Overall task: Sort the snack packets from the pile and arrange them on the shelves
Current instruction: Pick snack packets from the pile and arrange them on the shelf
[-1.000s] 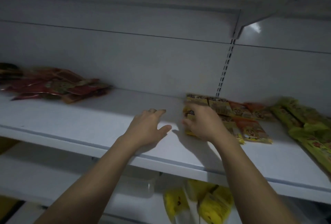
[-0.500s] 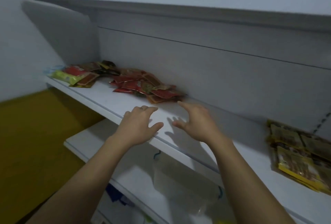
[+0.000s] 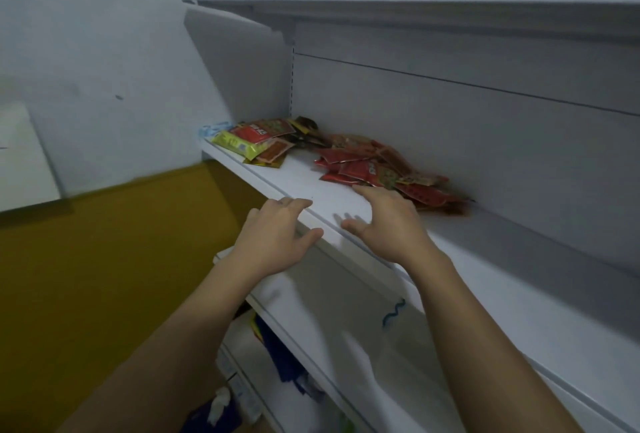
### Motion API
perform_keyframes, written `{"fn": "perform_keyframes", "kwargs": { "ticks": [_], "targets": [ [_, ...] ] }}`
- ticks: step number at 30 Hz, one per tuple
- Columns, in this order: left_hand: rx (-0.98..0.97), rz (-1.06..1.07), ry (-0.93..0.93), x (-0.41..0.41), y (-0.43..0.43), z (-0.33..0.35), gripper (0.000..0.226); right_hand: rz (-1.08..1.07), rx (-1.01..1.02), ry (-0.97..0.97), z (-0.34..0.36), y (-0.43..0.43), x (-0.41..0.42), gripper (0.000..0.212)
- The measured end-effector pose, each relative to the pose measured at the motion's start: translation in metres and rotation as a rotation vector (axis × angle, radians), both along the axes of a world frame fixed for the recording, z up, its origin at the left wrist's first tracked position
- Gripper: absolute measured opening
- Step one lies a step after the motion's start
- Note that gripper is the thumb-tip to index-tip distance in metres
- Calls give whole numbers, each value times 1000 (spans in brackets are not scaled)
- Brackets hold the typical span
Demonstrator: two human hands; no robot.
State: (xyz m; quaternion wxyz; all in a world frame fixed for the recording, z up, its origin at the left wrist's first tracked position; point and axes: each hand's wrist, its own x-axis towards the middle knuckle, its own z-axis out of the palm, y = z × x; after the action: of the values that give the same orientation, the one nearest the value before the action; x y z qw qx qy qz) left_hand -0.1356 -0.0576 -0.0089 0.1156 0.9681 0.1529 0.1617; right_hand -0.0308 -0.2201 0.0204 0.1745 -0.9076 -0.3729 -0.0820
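My left hand (image 3: 277, 238) and right hand (image 3: 391, 224): relaxed, empty, at the shelf (image 3: 301, 178) front edge. Red packets (image 3: 374, 169) just beyond the right hand; bare surface to their left.

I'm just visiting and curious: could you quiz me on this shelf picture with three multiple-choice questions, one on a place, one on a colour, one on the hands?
1. The packet pile nearest the right hand lies: A) on the floor; B) on the shelf against its back panel; C) in a basket.
2. Most packets in that pile are: A) red; B) blue; C) white.
3. The left hand and right hand are: A) each gripping a packet; B) open, holding nothing; C) clenched into fists.
Answers: 1 B, the pile sits at the shelf's back; 2 A, red wrappers dominate; 3 B, fingers are spread with no packet in them.
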Motion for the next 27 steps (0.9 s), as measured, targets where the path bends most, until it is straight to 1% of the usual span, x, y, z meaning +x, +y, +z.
{"fn": "perform_keyframes", "kwargs": {
  "ticks": [7, 13, 18, 24, 27],
  "targets": [
    [-33, -14, -35, 24, 17, -3, 61, 14, -23, -9, 2, 25, 18, 66],
    [-40, -4, -11, 56, 42, -6, 61, 33, -71, 1, 6, 53, 56, 66],
    [-13, 22, -8, 87, 75, 0, 61, 78, -123, -22, 21, 96, 96, 63],
    [22, 105, -31, 119, 120, 13, 59, 169, -137, -2, 28, 148, 134, 67],
    [18, 160, -19, 126, 139, 18, 59, 219, -141, 17, 29, 172, 147, 64]
  ]
}}
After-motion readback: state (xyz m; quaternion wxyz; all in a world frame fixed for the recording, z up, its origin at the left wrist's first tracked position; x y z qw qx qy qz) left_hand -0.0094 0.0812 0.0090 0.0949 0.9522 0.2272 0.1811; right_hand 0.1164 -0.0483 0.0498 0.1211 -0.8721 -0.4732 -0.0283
